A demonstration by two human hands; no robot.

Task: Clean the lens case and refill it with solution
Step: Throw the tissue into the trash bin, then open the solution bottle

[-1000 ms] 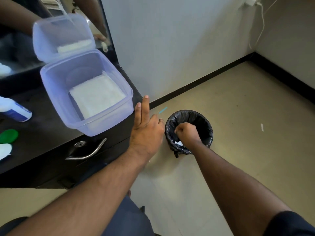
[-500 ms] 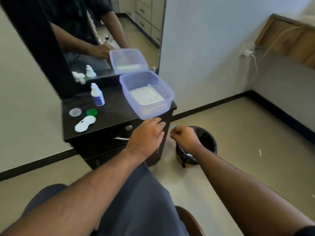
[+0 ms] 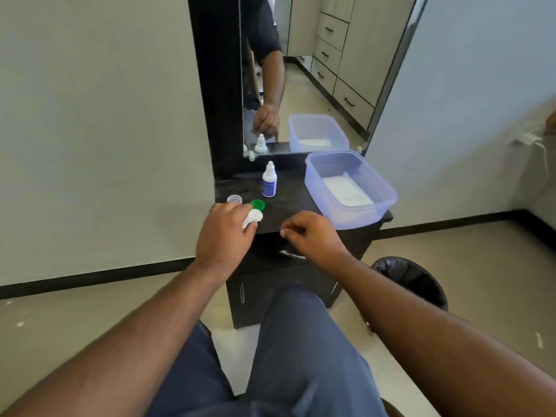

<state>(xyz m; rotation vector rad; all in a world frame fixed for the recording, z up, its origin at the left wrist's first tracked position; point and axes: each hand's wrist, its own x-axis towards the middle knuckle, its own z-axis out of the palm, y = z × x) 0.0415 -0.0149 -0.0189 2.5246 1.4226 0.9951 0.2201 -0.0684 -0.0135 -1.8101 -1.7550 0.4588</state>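
Mid-frame on the black bench (image 3: 288,206), the left hand (image 3: 224,236) has its grip pinching the white lens case (image 3: 252,218); the right hand (image 3: 313,233) hovers loosely curled, holding nothing. The solution bottle (image 3: 268,182) stands upright behind.

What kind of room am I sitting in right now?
Most likely a bedroom or dressing area at home. You face a small black dressing table with a tall mirror on it, the mirror reflects built-in drawers, and a lined waste bin stands on the floor beside you.
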